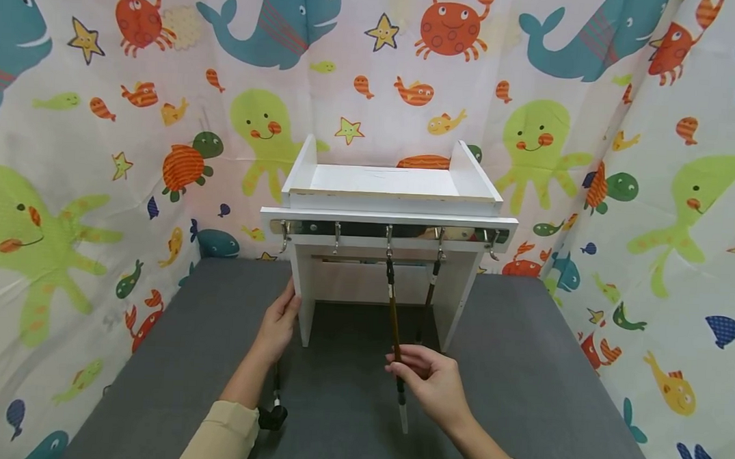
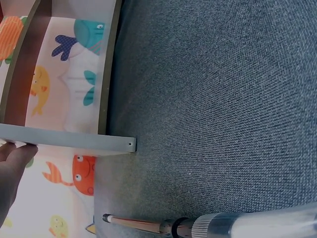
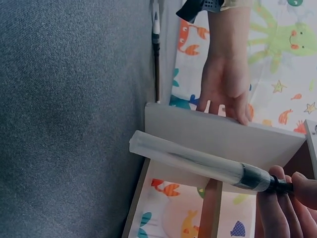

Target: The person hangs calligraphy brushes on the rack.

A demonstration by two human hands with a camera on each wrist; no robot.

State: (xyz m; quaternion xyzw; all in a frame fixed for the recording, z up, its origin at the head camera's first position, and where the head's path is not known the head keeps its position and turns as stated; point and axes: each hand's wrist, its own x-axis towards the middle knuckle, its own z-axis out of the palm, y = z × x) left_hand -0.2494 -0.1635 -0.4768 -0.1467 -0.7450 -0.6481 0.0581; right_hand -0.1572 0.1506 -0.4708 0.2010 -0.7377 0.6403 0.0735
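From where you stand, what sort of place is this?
Probably a makeshift booth for hands-on work, though I can't be certain: sea-animal sheeting closes in the back and sides, grey matting lies below, and a small white shelf with metal hooks stands inside.

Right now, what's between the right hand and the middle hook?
The upper stretch of the brush, running down from the middle hook to the right hand; the head view shows it.
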